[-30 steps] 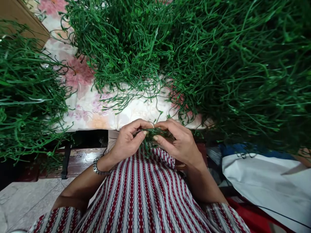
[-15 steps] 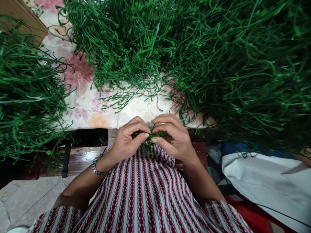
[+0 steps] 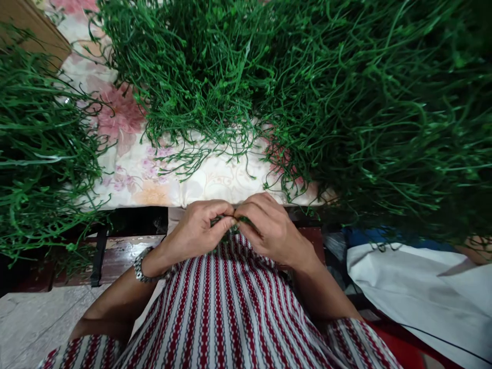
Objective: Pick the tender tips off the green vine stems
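My left hand (image 3: pixel 196 231) and my right hand (image 3: pixel 269 230) meet over my lap, fingertips pinched together on a small bunch of thin green stems (image 3: pixel 231 224). Both hands are closed on it, thumbs and forefingers touching. A metal bracelet (image 3: pixel 139 266) circles my left wrist. Under the hands lies my red-and-white striped garment (image 3: pixel 226 307). Just beyond them a large heap of the same green stems (image 3: pixel 307 87) covers a floral cloth (image 3: pixel 154 174).
Another mass of green stems (image 3: pixel 34 154) fills the left side. A white cloth or bag (image 3: pixel 415 287) lies at the right, with something red (image 3: pixel 407 343) below it. A dark wooden bench edge (image 3: pixel 119 251) and pale stone floor (image 3: pixel 34 323) show at lower left.
My hands have drawn closer together and sunk slightly toward my lap, the fingertips now pinched tighter on the stems. The view shifted a little.
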`<action>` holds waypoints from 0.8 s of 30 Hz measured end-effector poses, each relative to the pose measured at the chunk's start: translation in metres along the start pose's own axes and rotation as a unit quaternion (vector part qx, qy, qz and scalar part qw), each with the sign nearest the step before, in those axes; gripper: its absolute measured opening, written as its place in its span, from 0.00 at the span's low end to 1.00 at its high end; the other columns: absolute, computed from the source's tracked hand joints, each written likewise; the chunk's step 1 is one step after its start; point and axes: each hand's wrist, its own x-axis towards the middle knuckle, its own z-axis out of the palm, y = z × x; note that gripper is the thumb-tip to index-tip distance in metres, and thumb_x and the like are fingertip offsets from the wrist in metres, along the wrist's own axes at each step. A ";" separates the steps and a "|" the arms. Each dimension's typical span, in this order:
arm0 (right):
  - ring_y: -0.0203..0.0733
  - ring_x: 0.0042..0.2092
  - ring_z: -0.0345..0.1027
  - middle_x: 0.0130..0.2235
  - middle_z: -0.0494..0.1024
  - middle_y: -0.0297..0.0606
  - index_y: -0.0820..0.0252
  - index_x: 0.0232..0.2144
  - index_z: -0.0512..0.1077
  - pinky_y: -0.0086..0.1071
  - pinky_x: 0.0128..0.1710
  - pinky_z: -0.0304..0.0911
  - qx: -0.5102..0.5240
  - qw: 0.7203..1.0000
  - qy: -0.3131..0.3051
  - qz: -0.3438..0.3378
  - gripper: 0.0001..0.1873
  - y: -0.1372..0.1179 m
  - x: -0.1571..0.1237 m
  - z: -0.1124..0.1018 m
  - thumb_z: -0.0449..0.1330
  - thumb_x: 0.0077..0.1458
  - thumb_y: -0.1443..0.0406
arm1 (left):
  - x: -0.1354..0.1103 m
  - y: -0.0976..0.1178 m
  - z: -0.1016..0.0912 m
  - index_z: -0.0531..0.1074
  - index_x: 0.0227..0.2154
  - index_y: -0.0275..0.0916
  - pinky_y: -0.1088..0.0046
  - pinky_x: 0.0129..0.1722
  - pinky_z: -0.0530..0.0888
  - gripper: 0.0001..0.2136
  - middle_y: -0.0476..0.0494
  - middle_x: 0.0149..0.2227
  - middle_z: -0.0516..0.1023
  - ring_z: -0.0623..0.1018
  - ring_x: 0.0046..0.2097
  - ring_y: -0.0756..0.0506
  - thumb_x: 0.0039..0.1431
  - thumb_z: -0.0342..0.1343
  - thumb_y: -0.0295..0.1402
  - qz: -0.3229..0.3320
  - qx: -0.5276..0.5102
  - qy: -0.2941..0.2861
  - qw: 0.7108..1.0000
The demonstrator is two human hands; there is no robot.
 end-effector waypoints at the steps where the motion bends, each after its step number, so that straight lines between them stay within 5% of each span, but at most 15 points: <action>1: 0.41 0.37 0.64 0.33 0.72 0.40 0.62 0.36 0.65 0.37 0.40 0.59 -0.019 1.000 -0.013 0.004 0.05 -0.001 -0.001 0.000 0.50 0.57 0.70 | -0.001 0.000 -0.001 0.69 0.26 0.36 0.76 0.29 0.64 0.06 0.51 0.24 0.70 0.68 0.27 0.52 0.56 0.50 0.27 -0.005 0.018 -0.009 1.000; 10: 0.42 0.35 0.62 0.33 0.73 0.41 0.64 0.38 0.64 0.35 0.37 0.57 -0.089 0.994 -0.009 0.063 0.06 -0.011 -0.003 0.007 0.50 0.59 0.68 | -0.006 -0.002 -0.001 0.68 0.27 0.36 0.76 0.31 0.65 0.08 0.50 0.25 0.72 0.71 0.29 0.51 0.59 0.46 0.29 -0.018 0.046 -0.028 0.998; 19: 0.39 0.30 0.64 0.35 0.71 0.41 0.63 0.35 0.63 0.31 0.22 0.51 -0.156 0.975 -0.150 0.051 0.08 -0.024 0.004 -0.007 0.45 0.57 0.73 | -0.011 -0.012 -0.002 0.66 0.22 0.36 0.78 0.26 0.64 0.12 0.51 0.20 0.66 0.67 0.25 0.52 0.60 0.43 0.27 0.022 0.111 -0.082 0.990; 24: 0.35 0.26 0.63 0.29 0.72 0.36 0.63 0.31 0.65 0.29 0.20 0.49 -0.038 0.974 -0.224 -0.018 0.05 -0.017 0.006 -0.021 0.50 0.55 0.72 | -0.016 -0.007 -0.010 0.69 0.20 0.38 0.79 0.24 0.65 0.13 0.51 0.18 0.68 0.69 0.23 0.52 0.57 0.44 0.24 0.111 0.083 -0.110 0.984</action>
